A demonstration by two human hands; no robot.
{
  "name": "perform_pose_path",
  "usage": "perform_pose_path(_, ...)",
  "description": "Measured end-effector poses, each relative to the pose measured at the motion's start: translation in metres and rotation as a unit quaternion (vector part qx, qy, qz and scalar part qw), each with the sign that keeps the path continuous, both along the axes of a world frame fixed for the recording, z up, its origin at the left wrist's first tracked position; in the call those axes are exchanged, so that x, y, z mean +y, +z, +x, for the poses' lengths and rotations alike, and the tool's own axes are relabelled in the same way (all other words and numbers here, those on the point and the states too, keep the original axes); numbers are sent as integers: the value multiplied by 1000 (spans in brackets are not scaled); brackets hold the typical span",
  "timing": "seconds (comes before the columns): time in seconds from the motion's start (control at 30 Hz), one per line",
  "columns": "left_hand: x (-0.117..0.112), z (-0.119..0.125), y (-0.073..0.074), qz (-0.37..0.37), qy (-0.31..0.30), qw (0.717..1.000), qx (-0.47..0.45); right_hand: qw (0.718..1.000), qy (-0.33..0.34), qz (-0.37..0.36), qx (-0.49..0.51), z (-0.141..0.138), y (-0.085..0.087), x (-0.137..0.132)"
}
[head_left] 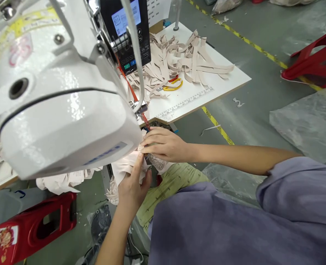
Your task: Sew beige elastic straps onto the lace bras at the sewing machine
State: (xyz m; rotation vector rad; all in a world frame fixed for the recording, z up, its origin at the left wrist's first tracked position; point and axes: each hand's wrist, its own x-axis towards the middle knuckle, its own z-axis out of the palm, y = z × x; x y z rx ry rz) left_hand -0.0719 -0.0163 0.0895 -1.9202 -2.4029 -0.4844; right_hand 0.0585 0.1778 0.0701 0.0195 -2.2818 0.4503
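Under the head of a white sewing machine (69,121), both hands are on a beige fabric piece (124,165) with lace trim (157,162). My left hand (132,187) grips it from the near side, index finger stretched along the edge and thumb slightly apart. Across the same edge lies my right hand (168,145), its fingers close together and pressing the cloth. The two hands' fingertips nearly meet. The machine head hides the needle area and part of the fabric.
Beige strips (176,59) lie heaped on the white table (229,82), with yellow-handled scissors (174,84) among them. A control panel (129,33) stands behind the machine head. Red stools (35,228) and plastic sheets (309,121) are on the floor.
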Motion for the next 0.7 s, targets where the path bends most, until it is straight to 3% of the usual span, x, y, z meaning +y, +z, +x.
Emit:
perform_pose_path(0.2, -5, -27, 12, -74, -54, 996, -19, 988, -49, 142, 16, -1, 5, 5)
perform_pose_path(0.37, -2, -30, 13, -82, -43, 993, 70, 990, -62, 124, -3, 0, 9, -1)
perform_pose_path(0.43, 0, -24, 12, -84, -24, 992, 87, 998, -30, 26, -38, 2, 6, -5)
perform_pose_path(0.5, 0, -17, 14, -99, -10, 992, 82, 981, 13, -179, -78, 3, 1, -9)
perform_pose_path(0.6, 2, -6, 18, -120, 12, 991, 51, 868, 49, -484, -103, -7, -6, -11)
perform_pose_path(0.63, 2, -2, 20, -122, 23, 991, 41, 840, 49, -532, -95, -13, -7, -11)
perform_pose_path(0.7, 4, 6, 22, -123, 50, 991, 17, 829, 30, -554, -72, -27, -7, -8)
